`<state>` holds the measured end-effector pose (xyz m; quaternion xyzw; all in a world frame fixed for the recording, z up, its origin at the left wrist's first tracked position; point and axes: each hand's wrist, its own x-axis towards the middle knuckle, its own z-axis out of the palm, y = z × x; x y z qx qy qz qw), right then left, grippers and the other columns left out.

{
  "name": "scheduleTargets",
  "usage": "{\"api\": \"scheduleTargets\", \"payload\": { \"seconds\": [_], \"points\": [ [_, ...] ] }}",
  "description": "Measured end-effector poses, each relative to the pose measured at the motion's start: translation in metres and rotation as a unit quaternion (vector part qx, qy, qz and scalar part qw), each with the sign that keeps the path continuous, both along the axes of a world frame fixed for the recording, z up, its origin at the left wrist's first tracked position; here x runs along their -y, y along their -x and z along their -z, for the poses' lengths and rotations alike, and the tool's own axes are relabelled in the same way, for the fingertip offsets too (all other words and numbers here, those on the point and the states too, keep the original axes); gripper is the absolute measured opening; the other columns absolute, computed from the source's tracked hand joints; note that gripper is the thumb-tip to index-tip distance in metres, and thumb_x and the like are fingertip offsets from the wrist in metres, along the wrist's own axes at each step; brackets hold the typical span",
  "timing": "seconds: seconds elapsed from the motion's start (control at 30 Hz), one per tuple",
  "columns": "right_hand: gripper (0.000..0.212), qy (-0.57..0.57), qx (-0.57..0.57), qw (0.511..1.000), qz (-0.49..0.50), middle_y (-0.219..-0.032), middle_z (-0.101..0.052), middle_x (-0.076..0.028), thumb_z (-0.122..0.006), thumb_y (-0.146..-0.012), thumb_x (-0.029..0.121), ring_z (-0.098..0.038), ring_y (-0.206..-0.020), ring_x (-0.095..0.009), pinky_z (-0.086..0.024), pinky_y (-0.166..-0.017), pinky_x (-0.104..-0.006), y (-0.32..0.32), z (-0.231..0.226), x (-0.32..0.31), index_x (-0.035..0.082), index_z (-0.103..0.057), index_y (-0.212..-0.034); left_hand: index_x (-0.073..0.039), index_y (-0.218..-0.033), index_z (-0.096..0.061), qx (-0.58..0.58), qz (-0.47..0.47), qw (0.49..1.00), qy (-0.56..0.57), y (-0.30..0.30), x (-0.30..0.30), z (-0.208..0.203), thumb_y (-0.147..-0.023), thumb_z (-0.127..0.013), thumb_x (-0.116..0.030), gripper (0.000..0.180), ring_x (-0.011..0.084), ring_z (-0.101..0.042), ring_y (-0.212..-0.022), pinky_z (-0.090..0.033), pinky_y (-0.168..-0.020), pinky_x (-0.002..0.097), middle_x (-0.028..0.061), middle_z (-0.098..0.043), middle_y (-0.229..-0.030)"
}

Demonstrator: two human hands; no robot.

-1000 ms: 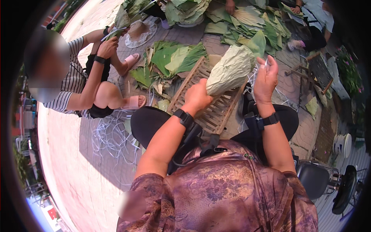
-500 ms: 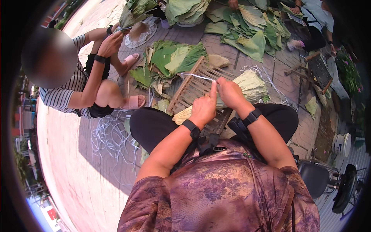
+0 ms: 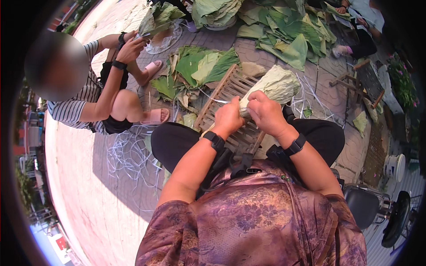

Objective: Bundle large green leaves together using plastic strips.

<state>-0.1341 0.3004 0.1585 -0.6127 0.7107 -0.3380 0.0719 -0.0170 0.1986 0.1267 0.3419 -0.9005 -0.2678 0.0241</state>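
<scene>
Across my lap lies a bundle of dried pale-green leaves point(image 3: 278, 83), its thick crumpled end up and to the right. My left hand point(image 3: 228, 119) is closed over the bundle's narrower part, and a thin white plastic strip point(image 3: 214, 100) trails out of it to the left. Beside it my right hand point(image 3: 267, 114) is closed too, its thumb and fingers pinched against the leaves. What lies between those fingertips is hidden. Under the bundle stands a slatted wooden stool point(image 3: 216, 96), between my knees.
Green leaves point(image 3: 202, 66) lie in a heap beyond the stool, with a larger pile point(image 3: 288, 37) farther back. Tangled white strips point(image 3: 128, 153) cover the paving at left. A person point(image 3: 95, 95) in a striped top crouches there, holding leaves. A folding chair point(image 3: 368, 82) stands at right.
The bundle's thick end has tilted up and away from me. My left index finger, stretched out before, has curled in; my right hand has moved down onto the bundle.
</scene>
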Motion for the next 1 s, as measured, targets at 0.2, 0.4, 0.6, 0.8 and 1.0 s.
{"api": "scheduleTargets", "payload": {
  "seconds": [0.2, 0.4, 0.6, 0.8, 1.0],
  "points": [
    [0.013, -0.068, 0.203, 0.974, -0.076, -0.067, -0.060, -0.010, -0.057, -0.079, 0.016, -0.058, -0.063, -0.025, -0.045, -0.061, -0.0327, 0.007, 0.014, -0.012, 0.004, -0.062, -0.079, 0.001, -0.111, -0.053, -0.175, -0.016, 0.950, -0.259, -0.009, 0.046, -0.003, -0.062, -0.074, -0.013, 0.055, 0.0252, -0.062, -0.085, -0.048, -0.076, 0.0338, 0.0172, -0.063, -0.094],
    [0.026, -0.201, 0.329, 0.923, -0.022, -0.078, -0.063, -0.004, -0.062, -0.080, 0.020, -0.055, -0.071, -0.011, -0.044, -0.067, -0.0259, 0.055, 0.017, -0.026, -0.001, -0.061, -0.095, 0.002, -0.115, -0.051, -0.241, 0.024, 0.791, -0.562, -0.029, 0.059, -0.086, -0.061, -0.073, 0.002, 0.058, 0.0154, -0.058, -0.091, -0.043, -0.086, 0.0277, 0.0074, -0.062, -0.102],
    [0.025, -0.172, 0.115, 0.974, -0.087, -0.075, -0.061, -0.008, -0.062, -0.077, 0.019, -0.054, -0.064, -0.018, -0.044, -0.062, -0.0313, 0.132, 0.020, -0.016, -0.001, -0.061, -0.092, -0.007, -0.105, -0.061, -0.027, 0.339, 0.906, -0.251, -0.018, 0.058, -0.141, -0.060, -0.070, 0.000, 0.046, 0.0166, -0.062, -0.085, -0.047, -0.077, 0.0283, 0.0049, -0.066, -0.093],
    [0.023, -0.180, 0.077, 0.981, 0.003, -0.062, -0.053, -0.012, -0.061, -0.078, 0.021, -0.048, -0.057, -0.018, -0.042, -0.057, -0.0321, 0.126, -0.079, 0.000, -0.002, -0.059, -0.076, -0.013, -0.097, -0.060, 0.116, 0.317, 0.927, 0.163, -0.009, 0.053, -0.113, -0.064, -0.064, -0.009, 0.033, 0.0341, -0.058, -0.075, -0.046, -0.064, 0.0414, 0.0119, -0.061, -0.078],
    [0.018, -0.051, 0.149, 0.961, -0.227, -0.079, -0.059, -0.015, -0.055, -0.082, 0.019, -0.056, -0.077, -0.033, -0.045, -0.071, -0.0380, 0.015, -0.089, -0.033, 0.003, -0.061, -0.088, -0.003, -0.110, -0.055, -0.104, 0.093, 0.976, -0.169, -0.014, 0.076, -0.083, -0.061, -0.070, 0.002, 0.051, 0.0150, -0.058, -0.092, -0.042, -0.084, 0.0267, 0.0058, -0.063, -0.099]
  ]
}}
